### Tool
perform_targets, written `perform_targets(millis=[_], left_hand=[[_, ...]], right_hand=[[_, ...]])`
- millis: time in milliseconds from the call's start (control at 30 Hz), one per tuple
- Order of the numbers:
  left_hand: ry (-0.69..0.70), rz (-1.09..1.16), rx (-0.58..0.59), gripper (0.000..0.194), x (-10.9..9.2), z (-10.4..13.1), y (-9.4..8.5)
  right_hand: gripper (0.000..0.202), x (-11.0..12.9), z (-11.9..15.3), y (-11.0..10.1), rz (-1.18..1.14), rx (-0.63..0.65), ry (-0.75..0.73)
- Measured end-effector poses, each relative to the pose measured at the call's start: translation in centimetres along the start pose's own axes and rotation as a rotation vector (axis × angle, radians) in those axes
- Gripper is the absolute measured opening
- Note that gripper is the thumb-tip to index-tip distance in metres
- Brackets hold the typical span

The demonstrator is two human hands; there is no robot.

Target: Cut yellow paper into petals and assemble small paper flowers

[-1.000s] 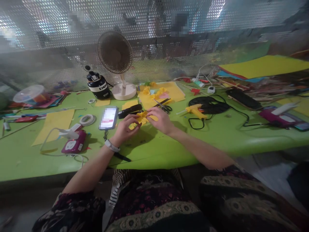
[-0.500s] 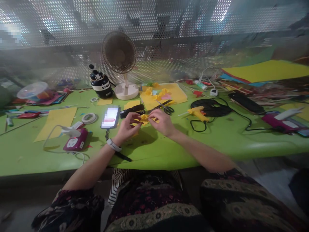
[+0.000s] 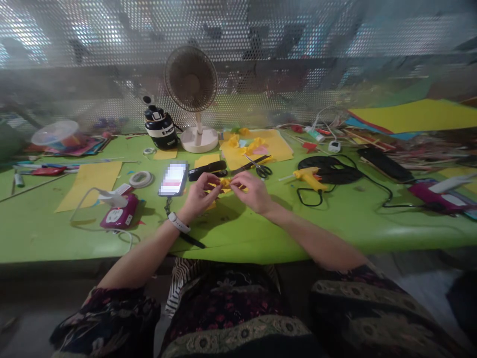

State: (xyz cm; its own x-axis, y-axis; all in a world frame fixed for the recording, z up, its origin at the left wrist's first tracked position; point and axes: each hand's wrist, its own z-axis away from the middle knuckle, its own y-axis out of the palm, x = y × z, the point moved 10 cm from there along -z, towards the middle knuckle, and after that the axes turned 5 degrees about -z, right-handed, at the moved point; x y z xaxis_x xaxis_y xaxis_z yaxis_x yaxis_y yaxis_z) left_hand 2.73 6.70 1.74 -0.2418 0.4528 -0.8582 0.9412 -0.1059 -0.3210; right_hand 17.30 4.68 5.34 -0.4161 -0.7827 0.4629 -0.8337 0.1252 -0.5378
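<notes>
Between my two hands is a small crumpled yellow paper piece (image 3: 225, 183), petal-like and mostly covered by fingers. My left hand (image 3: 197, 198) pinches it from the left, thumb and fingertips together. From the other side, my right hand (image 3: 255, 193) grips its right edge with the fingertips. Just beyond the hands lie a black stapler (image 3: 204, 170) and dark-handled scissors (image 3: 263, 170). Further back, several yellow paper flowers (image 3: 253, 145) rest on yellow sheets (image 3: 278, 140).
A phone (image 3: 173, 179) and tape roll (image 3: 141, 179) lie left, near a purple power socket (image 3: 119, 215). To the right is a yellow glue gun (image 3: 311, 177) with its cord. Behind stand a fan (image 3: 191, 79) and black bottle (image 3: 161, 130). Coloured sheets (image 3: 410, 114) pile up at right.
My head view has shifted slightly, so the table things appear a little further right. Both hands stay on the yellow paper piece, which now shows less between the fingers.
</notes>
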Motion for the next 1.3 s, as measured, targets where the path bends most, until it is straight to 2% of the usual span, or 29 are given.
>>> perform_targets(millis=[67, 233, 333, 533, 833, 1067, 1300], left_hand=[[0.068, -0.059, -0.019, 0.028, -0.7, 0.1, -0.3], [0.334, -0.352, -0.055, 0.016, -3.3, 0.6, -0.5], [0.407, -0.446, -0.035, 0.013, -4.2, 0.9, -0.1], [0.419, -0.566, -0.018, 0.015, -4.3, 0.9, 0.1], [0.466, -0.679, -0.051, 0.016, -4.2, 1.1, 0.2], [0.465, -0.631, -0.061, 0.015, -4.5, 1.0, 0.1], [0.524, -0.595, -0.093, 0.010, -5.3, 1.3, 0.1]], right_hand=[[0.014, 0.0, 0.0, 0.0, -0.009, -0.004, -0.016], [0.017, 0.0, 0.1, -0.1, -0.031, -0.018, -0.005], [0.023, -0.1, 0.1, -0.1, -0.047, -0.027, 0.013], [0.029, -0.2, 0.0, -0.2, -0.047, -0.026, 0.022], [0.021, 0.1, -0.1, -0.3, -0.074, -0.022, 0.014], [0.023, -0.3, 0.0, -0.1, -0.093, -0.006, 0.041], [0.023, 0.0, -0.1, -0.3, -0.091, -0.018, 0.047]])
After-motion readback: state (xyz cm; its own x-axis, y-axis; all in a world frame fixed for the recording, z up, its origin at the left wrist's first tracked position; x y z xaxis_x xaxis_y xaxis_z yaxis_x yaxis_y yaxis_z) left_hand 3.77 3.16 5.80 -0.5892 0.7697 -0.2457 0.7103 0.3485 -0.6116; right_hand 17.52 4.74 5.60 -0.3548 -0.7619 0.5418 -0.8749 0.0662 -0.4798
